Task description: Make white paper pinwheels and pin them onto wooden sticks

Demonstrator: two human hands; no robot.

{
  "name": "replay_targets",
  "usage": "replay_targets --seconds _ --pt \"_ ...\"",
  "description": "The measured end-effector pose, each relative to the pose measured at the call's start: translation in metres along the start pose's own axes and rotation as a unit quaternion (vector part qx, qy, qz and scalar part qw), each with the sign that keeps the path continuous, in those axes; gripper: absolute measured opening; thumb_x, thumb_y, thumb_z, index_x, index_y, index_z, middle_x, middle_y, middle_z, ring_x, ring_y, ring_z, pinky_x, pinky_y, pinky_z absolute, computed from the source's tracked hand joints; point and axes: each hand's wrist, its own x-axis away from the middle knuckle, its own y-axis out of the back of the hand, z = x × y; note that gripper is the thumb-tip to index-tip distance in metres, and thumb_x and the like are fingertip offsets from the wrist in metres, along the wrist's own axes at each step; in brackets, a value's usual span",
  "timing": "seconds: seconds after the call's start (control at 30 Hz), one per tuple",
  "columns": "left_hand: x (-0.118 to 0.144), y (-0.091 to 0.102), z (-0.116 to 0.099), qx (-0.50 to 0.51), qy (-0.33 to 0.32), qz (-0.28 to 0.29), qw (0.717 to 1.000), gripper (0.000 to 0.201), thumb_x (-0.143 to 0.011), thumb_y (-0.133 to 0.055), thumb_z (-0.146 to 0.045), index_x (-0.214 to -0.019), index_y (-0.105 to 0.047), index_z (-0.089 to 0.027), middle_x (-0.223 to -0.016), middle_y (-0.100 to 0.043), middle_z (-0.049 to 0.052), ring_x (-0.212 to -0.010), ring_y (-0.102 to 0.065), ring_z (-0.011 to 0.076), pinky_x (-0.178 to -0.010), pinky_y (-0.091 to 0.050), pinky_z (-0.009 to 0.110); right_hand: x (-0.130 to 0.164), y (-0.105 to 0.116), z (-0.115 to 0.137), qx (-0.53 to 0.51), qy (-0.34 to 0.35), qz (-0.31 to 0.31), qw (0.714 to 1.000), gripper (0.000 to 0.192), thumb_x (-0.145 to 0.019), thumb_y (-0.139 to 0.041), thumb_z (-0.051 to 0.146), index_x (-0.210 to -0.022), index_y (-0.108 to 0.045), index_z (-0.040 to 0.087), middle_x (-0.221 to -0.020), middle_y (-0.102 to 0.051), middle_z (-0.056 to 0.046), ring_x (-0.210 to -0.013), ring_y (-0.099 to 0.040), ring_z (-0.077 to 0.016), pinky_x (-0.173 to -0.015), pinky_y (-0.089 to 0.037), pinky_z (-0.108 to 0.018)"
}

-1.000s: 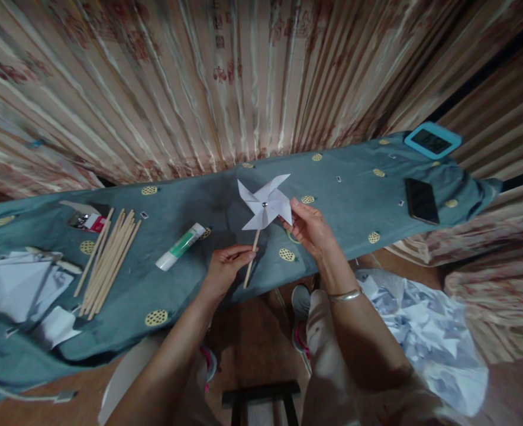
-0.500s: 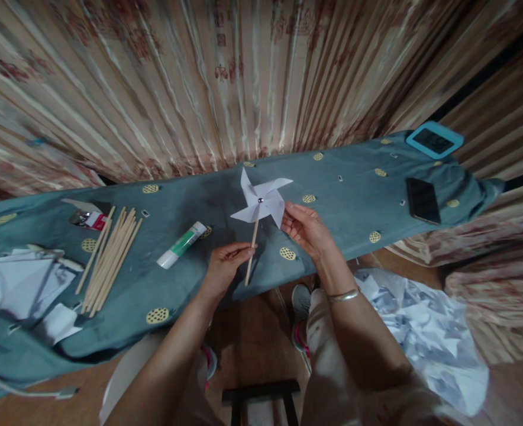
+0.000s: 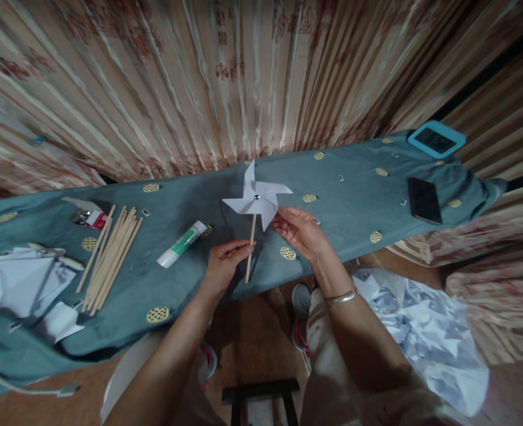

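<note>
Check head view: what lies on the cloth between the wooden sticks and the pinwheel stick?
A glue stick with a green label lies on the teal cloth, between the bundle of wooden sticks and the pinwheel stick.

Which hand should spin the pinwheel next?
Probably the right hand: its fingers sit open at a blade of the paper pinwheel, while the left hand pinches the stick.

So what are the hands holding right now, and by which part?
The left hand pinches the wooden stick of the white paper pinwheel near its middle. The right hand holds nothing; its fingers are at a lower blade's tip.
</note>
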Motion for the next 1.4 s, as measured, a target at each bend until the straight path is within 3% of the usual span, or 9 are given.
replay_targets --seconds 0.27,0.87,1.03,1.2,1.4 --pt "-0.002 0.002 0.002 -0.002 -0.008 0.002 1.0 0.027 -0.058 -0.083 -0.036 -0.079 -0.08 -0.02 -0.081 -0.077 0.005 -0.071 -0.064 0.0153 -0.072 -0.05 0.026 0.005 -0.008 -0.002 0.004 -0.023 0.004 1.0 0.036 -0.048 -0.091 0.041 -0.068 -0.075 0.016 -0.066 -0.074 -0.002 -0.055 -0.062 -0.0059 -0.052 -0.05 -0.014" --pt "-0.002 0.002 0.0 -0.005 -0.01 -0.004 1.0 0.033 -0.055 -0.085 -0.04 -0.079 -0.079 -0.018 -0.085 -0.078 0.008 -0.075 -0.067 0.0187 -0.075 -0.052 0.03 0.005 -0.01 -0.012 0.021 -0.039 0.038 0.998 0.026 -0.059 -0.087 0.037 -0.071 -0.075 0.018 -0.073 -0.076 -0.002 -0.059 -0.065 -0.0066 -0.06 -0.051 -0.016" --pt "-0.003 0.006 0.002 0.008 -0.008 -0.009 1.0 0.035 -0.055 -0.086 -0.041 -0.081 -0.079 -0.018 -0.087 -0.078 0.008 -0.081 -0.069 0.0201 -0.082 -0.052 0.031 0.004 -0.005 -0.007 0.04 -0.041 0.038 0.998 0.035 -0.059 -0.087 0.043 -0.08 -0.076 0.018 -0.078 -0.077 -0.003 -0.062 -0.066 -0.0071 -0.059 -0.052 -0.015" --pt "-0.002 0.006 0.001 0.011 -0.006 -0.001 1.0 0.033 -0.056 -0.085 -0.04 -0.08 -0.079 -0.018 -0.088 -0.078 0.009 -0.083 -0.069 0.021 -0.083 -0.052 0.032 -0.001 0.001 -0.001 0.017 -0.032 0.008 0.999 0.045 -0.065 -0.078 0.059 -0.084 -0.076 0.018 -0.084 -0.077 -0.005 -0.066 -0.068 -0.0097 -0.058 -0.054 -0.016" --pt "0.001 0.005 -0.004 -0.025 0.006 0.027 0.999 0.031 -0.056 -0.084 -0.039 -0.079 -0.079 -0.018 -0.085 -0.078 0.009 -0.077 -0.068 0.0198 -0.077 -0.052 0.031 -0.005 0.004 0.003 -0.002 -0.011 -0.031 0.999 0.036 -0.066 -0.08 0.054 -0.072 -0.072 0.019 -0.071 -0.073 -0.003 -0.064 -0.068 -0.0112 -0.058 -0.055 -0.018"
